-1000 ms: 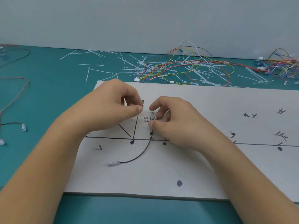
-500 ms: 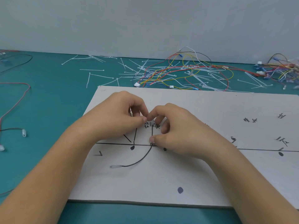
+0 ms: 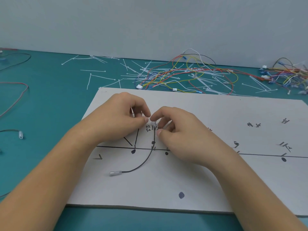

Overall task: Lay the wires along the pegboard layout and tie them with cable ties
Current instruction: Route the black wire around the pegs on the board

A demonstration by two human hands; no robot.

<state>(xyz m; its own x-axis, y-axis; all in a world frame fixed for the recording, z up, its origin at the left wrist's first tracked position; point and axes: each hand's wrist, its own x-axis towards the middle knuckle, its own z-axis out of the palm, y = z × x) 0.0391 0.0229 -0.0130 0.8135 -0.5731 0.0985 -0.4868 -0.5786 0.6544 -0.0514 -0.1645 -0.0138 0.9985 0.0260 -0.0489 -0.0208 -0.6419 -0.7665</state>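
both hands curl over the board. the right hand pinches the top of a black wire, which curves down the board to its plug. the left hand pinches its fingertips together; what they hold is unclear.

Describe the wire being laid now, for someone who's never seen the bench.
On the teal table lies a white board. One thin black wire runs from between the left hand and right hand, curving left to a clear plastic end. It is the only wire on the board; the coloured wires lie behind it.
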